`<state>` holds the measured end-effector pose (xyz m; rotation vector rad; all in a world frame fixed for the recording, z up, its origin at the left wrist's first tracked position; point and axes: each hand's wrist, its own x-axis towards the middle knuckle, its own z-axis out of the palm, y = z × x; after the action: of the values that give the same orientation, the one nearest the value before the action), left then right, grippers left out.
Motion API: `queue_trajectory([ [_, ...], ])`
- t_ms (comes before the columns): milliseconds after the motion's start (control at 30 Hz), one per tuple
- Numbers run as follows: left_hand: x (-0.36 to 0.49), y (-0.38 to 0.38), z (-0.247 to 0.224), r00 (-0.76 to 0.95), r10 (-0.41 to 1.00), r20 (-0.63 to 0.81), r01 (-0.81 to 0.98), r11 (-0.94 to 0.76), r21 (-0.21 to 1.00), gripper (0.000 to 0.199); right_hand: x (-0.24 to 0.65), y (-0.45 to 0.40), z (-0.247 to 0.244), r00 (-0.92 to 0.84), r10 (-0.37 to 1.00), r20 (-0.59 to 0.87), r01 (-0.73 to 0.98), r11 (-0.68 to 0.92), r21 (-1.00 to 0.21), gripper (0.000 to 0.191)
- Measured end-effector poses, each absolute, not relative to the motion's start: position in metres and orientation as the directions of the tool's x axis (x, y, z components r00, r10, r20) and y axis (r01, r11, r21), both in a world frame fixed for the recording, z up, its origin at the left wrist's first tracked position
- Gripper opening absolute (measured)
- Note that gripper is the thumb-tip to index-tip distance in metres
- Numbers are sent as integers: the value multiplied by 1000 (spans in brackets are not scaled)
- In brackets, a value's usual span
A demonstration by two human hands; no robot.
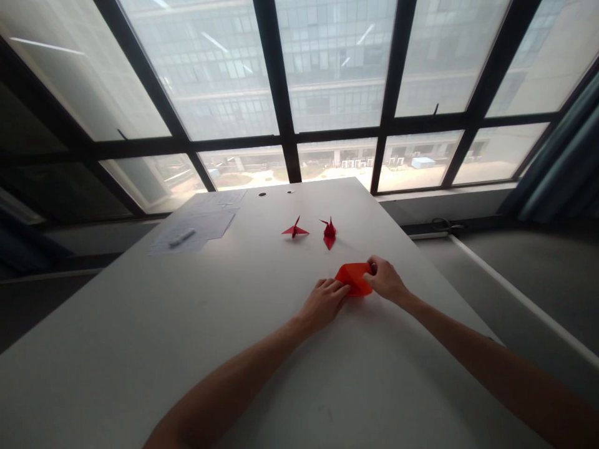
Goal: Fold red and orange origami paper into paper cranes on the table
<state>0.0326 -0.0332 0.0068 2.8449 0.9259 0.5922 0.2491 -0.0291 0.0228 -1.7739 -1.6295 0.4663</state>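
A person's left hand [325, 302] is lying palm down, its fingers extending over the near-left edge of a bright orange-red piece of folded paper [354, 279]; whether the thumb is gripping, I cannot tell. The right hand [387, 279] is pinching the paper's right edge between thumb and fingers. The paper is resting on a smooth white tabletop [210, 324], toward its right side. Just beyond, two small red folded-paper birds [329, 233] are standing near each other, apart from the hands. Farther left, thin white paper sheets [201, 218] are lying overlapped, with a slim white cylindrical object [182, 237] resting on them. Large dark-framed windows [337, 62] are rising behind.
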Motion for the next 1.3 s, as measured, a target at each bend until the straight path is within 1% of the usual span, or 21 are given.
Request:
queue_trajectory([
  [67, 32, -33, 6, 744, 575, 341, 545, -817, 188, 28, 252, -27, 24, 109, 980, 167, 722, 37, -691, 16],
  [200, 32, -31, 4, 761, 557, 333, 532, -829, 172, 25, 249, -25, 27, 50, 985, 165, 737, 75, -671, 7],
  [267, 31, -30, 4, 770, 542, 336, 516, -839, 171, 23, 244, -26, 29, 32, 987, 156, 756, 78, -650, 7],
  [333, 31, -29, 3, 785, 514, 346, 483, -857, 178, 23, 236, -27, 31, 28, 990, 136, 795, 60, -604, 12],
  [400, 32, -28, 2, 796, 488, 358, 449, -873, 192, 24, 228, -28, 33, 30, 993, 113, 847, 35, -531, 16],
  [500, 32, -27, 0, 793, 481, 375, 432, -877, 212, 27, 219, -28, 34, 43, 992, 121, 906, 12, -423, 11],
  [567, 32, -27, 0, 786, 490, 377, 435, -872, 224, 27, 219, -26, 35, 53, 990, 133, 919, 4, -394, 7],
  [667, 32, -28, 0, 784, 509, 354, 450, -860, 241, 25, 226, -23, 35, 69, 992, 108, 913, -19, -407, 5],
  [733, 32, -29, 1, 777, 531, 337, 469, -846, 252, 29, 233, -21, 34, 77, 993, 86, 905, -33, -423, 4],
  [800, 33, -30, 2, 777, 537, 328, 477, -843, 251, 32, 238, -19, 33, 79, 994, 80, 901, -37, -432, 7],
  [867, 34, -31, 3, 790, 518, 327, 464, -855, 231, 30, 243, -17, 31, 81, 993, 82, 902, -38, -429, 10],
  [967, 34, -31, 3, 777, 521, 353, 478, -853, 208, 28, 251, -10, 27, 63, 996, 62, 894, -29, -448, 11],
  [1067, 33, -29, 2, 724, 556, 408, 502, -830, 242, 25, 259, -4, 20, 32, 999, 4, 860, -25, -510, 9],
  [1167, 31, -24, 0, 690, 580, 433, 500, -815, 293, 23, 266, -3, 12, -6, 1000, -24, 838, -8, -546, 18],
  [1233, 31, -20, -3, 669, 612, 423, 520, -791, 322, 24, 268, -5, 7, -7, 1000, 3, 849, 8, -528, 29],
  [1300, 31, -18, -6, 641, 650, 409, 549, -760, 348, 20, 270, -7, 3, -23, 998, 50, 868, 45, -495, 33],
])
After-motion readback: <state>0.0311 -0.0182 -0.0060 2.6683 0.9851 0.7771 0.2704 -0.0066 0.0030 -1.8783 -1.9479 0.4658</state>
